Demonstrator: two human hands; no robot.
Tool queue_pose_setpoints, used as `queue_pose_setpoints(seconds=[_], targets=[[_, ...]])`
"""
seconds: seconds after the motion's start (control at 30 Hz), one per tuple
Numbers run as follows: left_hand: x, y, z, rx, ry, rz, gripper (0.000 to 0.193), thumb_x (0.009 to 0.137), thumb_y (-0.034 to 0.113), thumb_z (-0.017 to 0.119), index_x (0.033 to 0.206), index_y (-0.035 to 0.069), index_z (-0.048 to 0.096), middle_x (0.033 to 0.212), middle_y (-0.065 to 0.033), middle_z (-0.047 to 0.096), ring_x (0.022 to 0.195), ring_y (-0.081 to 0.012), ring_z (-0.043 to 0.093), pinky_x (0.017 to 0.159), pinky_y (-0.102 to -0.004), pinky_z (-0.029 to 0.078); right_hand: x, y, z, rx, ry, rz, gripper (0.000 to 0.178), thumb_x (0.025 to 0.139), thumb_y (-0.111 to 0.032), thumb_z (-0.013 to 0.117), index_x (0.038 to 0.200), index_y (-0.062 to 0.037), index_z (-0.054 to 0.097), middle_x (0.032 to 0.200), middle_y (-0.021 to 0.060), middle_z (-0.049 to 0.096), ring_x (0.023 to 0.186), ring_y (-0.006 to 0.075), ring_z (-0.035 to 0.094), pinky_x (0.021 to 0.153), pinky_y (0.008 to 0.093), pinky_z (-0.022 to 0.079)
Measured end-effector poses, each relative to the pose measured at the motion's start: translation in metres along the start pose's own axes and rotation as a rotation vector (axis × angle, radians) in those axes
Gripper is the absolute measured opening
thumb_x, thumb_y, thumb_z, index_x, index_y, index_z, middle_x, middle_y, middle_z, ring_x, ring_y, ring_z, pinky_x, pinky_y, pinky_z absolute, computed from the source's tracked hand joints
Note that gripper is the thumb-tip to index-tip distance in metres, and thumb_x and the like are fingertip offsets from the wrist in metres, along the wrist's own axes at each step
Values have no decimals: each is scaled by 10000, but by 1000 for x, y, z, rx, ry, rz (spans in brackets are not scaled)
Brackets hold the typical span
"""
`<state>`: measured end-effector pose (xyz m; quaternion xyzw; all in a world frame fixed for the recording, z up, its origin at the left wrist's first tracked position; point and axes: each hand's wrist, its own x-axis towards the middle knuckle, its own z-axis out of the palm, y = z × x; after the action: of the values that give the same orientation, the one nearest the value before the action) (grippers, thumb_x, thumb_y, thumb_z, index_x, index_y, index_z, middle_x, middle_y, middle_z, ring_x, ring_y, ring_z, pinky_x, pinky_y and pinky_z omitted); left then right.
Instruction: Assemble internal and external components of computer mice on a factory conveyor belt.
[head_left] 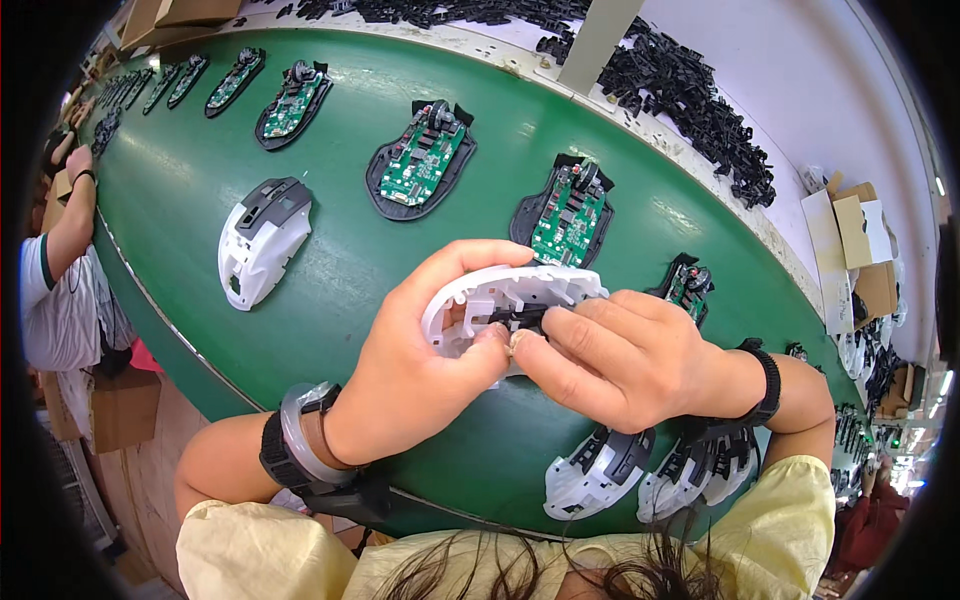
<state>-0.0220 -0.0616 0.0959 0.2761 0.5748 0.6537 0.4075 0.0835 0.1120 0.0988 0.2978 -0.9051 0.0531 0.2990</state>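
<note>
My left hand point(415, 345) is closed around a white computer mouse shell point(462, 298), its hollow inner side facing me. Inside the shell sits a small black plastic part point(520, 317), with my left thumb against it. The fingers of my right hand point(630, 360) are bent and pinch at that black part at the shell's near side; my fingertips hide some of it. Just beyond my hands lies a mouse base with a green circuit board point(565, 225), and another base point(690, 285) is partly behind my right hand.
More mouse bases point(420, 165) run in a line along the green table point(350, 270). A white and grey mouse shell point(265, 235) lies at left; several shells point(597, 472) lie near my right forearm. Black plastic parts point(690, 110) are heaped along the far ledge. Another person's arm point(70, 225) is at far left.
</note>
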Motion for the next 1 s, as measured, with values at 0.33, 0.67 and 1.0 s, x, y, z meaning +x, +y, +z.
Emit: queue_pose_setpoints(seconds=[0.33,0.67,1.0], targets=[[-2,0,5,74,42,149,361,768,-102,495,1100,7,587,1046,-45,605,961,-93,565,826,-227,458,-8,-3,-25,-7,118,-142,459,738,-125,729,1147,-73,528,984,135,634,857,228,564,675,335,461],[0,0,4,6,30,96,394,764,-89,517,1146,1,553,1071,-51,595,975,-103,575,840,-249,472,4,1,-24,609,-76,618,587,706,-16,746,1218,-11,461,1126,146,539,972,254,566,786,323,491],[-2,2,3,-36,8,45,397,770,-82,521,1157,4,544,1069,-51,587,990,-103,566,854,-258,469,10,-1,-24,719,-98,684,547,731,-16,734,1211,-20,471,1140,128,529,1009,226,558,836,320,464]])
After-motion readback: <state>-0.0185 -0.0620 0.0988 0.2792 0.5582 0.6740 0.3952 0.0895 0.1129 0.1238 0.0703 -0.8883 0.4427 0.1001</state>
